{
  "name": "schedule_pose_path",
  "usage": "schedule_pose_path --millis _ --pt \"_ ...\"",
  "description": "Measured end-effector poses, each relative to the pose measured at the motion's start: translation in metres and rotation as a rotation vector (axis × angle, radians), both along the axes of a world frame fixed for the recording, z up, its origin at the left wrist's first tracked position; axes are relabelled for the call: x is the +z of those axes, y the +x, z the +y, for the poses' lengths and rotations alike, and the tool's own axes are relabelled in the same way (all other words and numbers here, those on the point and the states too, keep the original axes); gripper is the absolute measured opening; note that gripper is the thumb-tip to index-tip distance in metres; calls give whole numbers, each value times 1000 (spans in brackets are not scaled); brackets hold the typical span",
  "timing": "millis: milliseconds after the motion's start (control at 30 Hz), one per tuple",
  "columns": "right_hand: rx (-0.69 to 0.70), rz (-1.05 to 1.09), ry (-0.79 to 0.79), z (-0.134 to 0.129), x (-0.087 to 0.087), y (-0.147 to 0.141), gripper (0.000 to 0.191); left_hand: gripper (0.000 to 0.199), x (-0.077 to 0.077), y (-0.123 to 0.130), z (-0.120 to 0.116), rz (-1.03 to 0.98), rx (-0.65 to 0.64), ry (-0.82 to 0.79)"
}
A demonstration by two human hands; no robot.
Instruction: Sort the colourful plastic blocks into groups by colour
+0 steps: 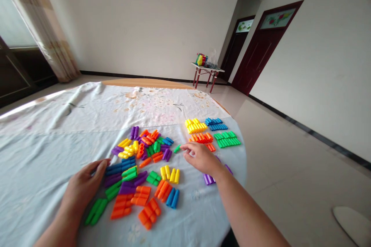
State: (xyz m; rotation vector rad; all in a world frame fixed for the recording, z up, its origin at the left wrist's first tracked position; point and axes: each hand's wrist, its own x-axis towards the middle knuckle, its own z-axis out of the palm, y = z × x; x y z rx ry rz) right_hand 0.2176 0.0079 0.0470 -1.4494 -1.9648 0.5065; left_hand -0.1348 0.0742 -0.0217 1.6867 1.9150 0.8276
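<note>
My left hand [87, 181] is closed at the left edge of a mixed pile of colored plastic pieces, its fingertips at the blue pieces [116, 168]. My right hand [198, 156] is right of the pile, thumb and index finger pinched at the end of a small green piece [177, 148]. Just beyond it lie sorted groups: yellow pieces [195, 126], orange pieces [201, 137], blue pieces [216, 124] and green pieces [227, 139]. Purple pieces [208, 179] are partly hidden behind my right forearm. Nearer me are loose orange pieces [121, 205] and yellow pieces [174, 175].
A round table with a pale flowered cloth [156, 104] bears all the pieces; its edge curves past the sorted groups on the right. Farther off, a small table [208, 68] holds bags. A white rounded object [352, 224] is at the lower right.
</note>
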Motion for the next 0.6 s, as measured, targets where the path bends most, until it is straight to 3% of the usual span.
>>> schedule_pose_path --millis 167,333,600 --pt "27 -69 5 22 -15 -38 25 46 -2 -1 0 -26 -19 20" --pt "-48 -119 65 47 -30 -61 33 48 -8 -3 3 -44 -29 67" --pt "-42 -195 76 81 -41 -99 45 48 -13 -3 4 -58 -42 97"
